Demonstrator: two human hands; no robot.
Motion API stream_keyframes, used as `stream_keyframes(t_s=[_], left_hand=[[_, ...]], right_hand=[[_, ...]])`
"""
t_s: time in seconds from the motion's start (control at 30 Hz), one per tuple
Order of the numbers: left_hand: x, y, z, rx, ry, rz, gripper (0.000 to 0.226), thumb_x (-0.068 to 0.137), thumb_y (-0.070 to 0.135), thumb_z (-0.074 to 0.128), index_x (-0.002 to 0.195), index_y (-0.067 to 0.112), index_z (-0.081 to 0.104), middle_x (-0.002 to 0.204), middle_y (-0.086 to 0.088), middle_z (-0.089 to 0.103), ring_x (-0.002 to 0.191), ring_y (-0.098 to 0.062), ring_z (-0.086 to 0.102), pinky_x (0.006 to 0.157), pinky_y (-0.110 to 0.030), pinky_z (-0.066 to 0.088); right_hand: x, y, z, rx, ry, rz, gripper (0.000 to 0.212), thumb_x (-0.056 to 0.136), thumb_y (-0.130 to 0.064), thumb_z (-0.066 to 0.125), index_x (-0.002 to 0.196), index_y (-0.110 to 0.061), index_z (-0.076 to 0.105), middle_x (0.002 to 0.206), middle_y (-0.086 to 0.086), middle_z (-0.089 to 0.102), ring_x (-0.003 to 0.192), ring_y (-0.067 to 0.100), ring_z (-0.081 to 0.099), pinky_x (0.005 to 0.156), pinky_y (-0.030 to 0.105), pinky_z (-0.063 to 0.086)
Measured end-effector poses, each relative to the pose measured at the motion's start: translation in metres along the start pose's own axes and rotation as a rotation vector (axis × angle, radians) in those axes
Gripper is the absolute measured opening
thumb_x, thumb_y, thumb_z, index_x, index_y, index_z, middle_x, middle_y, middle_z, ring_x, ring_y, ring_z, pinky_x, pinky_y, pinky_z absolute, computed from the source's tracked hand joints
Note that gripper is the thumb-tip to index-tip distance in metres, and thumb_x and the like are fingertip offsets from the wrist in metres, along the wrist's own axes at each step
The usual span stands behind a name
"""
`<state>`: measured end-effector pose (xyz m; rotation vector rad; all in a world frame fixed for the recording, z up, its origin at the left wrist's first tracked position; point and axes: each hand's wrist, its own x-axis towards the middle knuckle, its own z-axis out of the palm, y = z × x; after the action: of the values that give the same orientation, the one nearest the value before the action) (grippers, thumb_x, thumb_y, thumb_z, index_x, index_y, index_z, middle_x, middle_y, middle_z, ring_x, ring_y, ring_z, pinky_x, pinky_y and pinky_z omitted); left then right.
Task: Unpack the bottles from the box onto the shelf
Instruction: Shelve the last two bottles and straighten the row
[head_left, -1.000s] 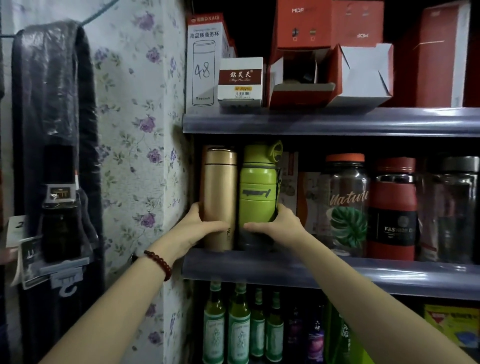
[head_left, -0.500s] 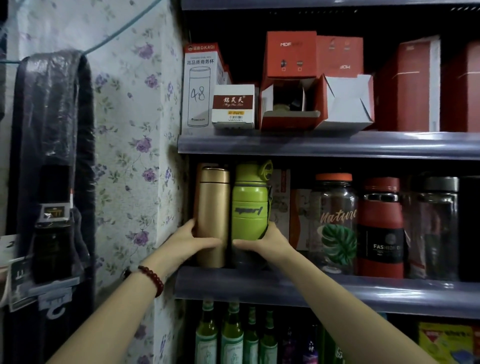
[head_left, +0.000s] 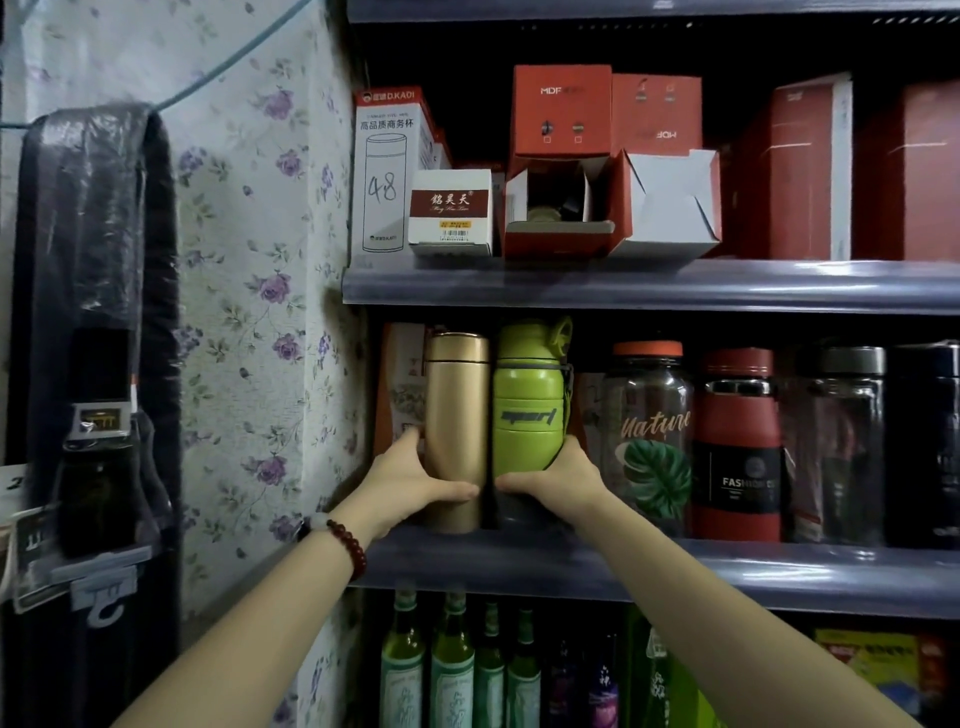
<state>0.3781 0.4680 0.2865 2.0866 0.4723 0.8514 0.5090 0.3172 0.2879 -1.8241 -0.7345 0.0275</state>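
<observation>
On the middle shelf, far left | left hand grips gold flask, right hand grips green sport bottle, both upright, side by side | placing nearly done, it seems; box not visible, remainder unknown | clear "Nature" bottle crowds the right side.

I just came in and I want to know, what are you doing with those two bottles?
A person is putting bottles on the middle shelf. The left hand holds the gold bottle, and the right hand holds the green sport bottle. Both stand upright, side by side at the shelf's left end, beside a clear bottle marked "Nature".
</observation>
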Motion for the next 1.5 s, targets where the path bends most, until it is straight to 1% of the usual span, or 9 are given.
stream_keyframes(t_s=[0.2,0.4,0.5,0.73,0.8,0.97,1.23,1.37,1.5], left_hand=[[-0.001,0.004,0.005,-0.058,-0.014,0.019,0.102,0.060,0.025,0.089,0.145,0.015,0.033,0.143,-0.002,0.047,0.118,-0.011,0.044,0.102,-0.025,0.037],[-0.009,0.007,0.002,-0.090,-0.064,0.013,0.100,0.057,0.023,0.088,0.142,0.015,0.037,0.126,0.001,0.053,0.118,-0.015,0.048,0.100,-0.027,0.039],[-0.011,0.006,0.005,-0.130,-0.062,0.026,0.093,0.060,0.019,0.088,0.139,0.016,0.040,0.135,-0.005,0.052,0.114,-0.014,0.048,0.103,-0.030,0.040],[-0.008,0.005,0.010,-0.206,-0.087,0.043,0.093,0.035,0.034,0.093,0.116,0.029,0.047,0.106,0.013,0.060,0.104,-0.009,0.059,0.104,-0.036,0.045],[-0.008,0.004,0.013,-0.215,-0.070,0.054,0.083,0.039,0.030,0.092,0.110,0.029,0.050,0.104,0.014,0.060,0.100,-0.005,0.059,0.104,-0.036,0.044],[-0.009,0.002,0.012,-0.174,-0.075,0.030,0.116,0.019,0.054,0.092,0.123,0.028,0.047,0.114,0.007,0.061,0.112,-0.014,0.058,0.105,-0.036,0.043],[-0.007,-0.003,0.010,-0.101,-0.070,0.009,0.127,0.022,0.063,0.089,0.135,0.029,0.043,0.129,0.004,0.058,0.121,-0.014,0.054,0.110,-0.039,0.040],[-0.012,0.004,0.015,0.042,-0.040,-0.009,0.103,0.034,0.063,0.085,0.122,0.032,0.041,0.130,0.004,0.056,0.118,-0.015,0.055,0.106,-0.036,0.043],[-0.022,0.013,0.021,0.239,0.037,-0.005,0.072,0.072,0.047,0.077,0.129,0.015,0.045,0.132,-0.005,0.057,0.119,-0.021,0.055,0.089,-0.025,0.043]], right_hand=[[-0.003,-0.001,-0.005,0.055,-0.031,0.030,0.088,0.057,-0.031,0.090,0.128,-0.013,0.042,0.114,0.003,0.055,0.100,0.020,0.055,0.082,0.029,0.047],[-0.006,-0.003,-0.011,0.064,-0.075,0.026,0.109,0.026,-0.046,0.090,0.123,-0.018,0.049,0.115,0.003,0.063,0.103,0.021,0.062,0.092,0.038,0.055],[-0.006,-0.004,-0.012,0.086,-0.073,0.049,0.101,0.031,-0.039,0.091,0.120,-0.016,0.048,0.112,0.004,0.063,0.101,0.022,0.063,0.089,0.037,0.056],[-0.003,0.000,-0.010,0.128,-0.065,0.054,0.094,0.038,-0.031,0.090,0.119,-0.014,0.046,0.112,0.006,0.062,0.102,0.023,0.062,0.091,0.039,0.055],[-0.003,0.001,-0.011,0.118,-0.056,0.043,0.094,0.039,-0.031,0.090,0.120,-0.014,0.046,0.115,0.007,0.062,0.102,0.023,0.062,0.091,0.037,0.055],[-0.006,0.005,-0.021,0.031,-0.074,0.024,0.084,0.055,-0.031,0.090,0.124,-0.015,0.045,0.116,0.003,0.058,0.102,0.019,0.057,0.078,0.026,0.047],[-0.009,0.007,-0.021,0.024,-0.073,0.021,0.084,0.058,-0.033,0.088,0.127,-0.016,0.043,0.119,0.001,0.058,0.102,0.018,0.056,0.079,0.025,0.045],[-0.018,0.005,-0.022,-0.015,-0.065,0.021,0.081,0.067,-0.036,0.083,0.131,-0.012,0.040,0.127,0.006,0.055,0.105,0.020,0.054,0.080,0.025,0.041],[-0.030,0.000,-0.028,-0.122,-0.049,-0.017,0.074,0.074,-0.040,0.079,0.129,-0.007,0.041,0.129,0.010,0.054,0.116,0.025,0.054,0.081,0.025,0.041]])
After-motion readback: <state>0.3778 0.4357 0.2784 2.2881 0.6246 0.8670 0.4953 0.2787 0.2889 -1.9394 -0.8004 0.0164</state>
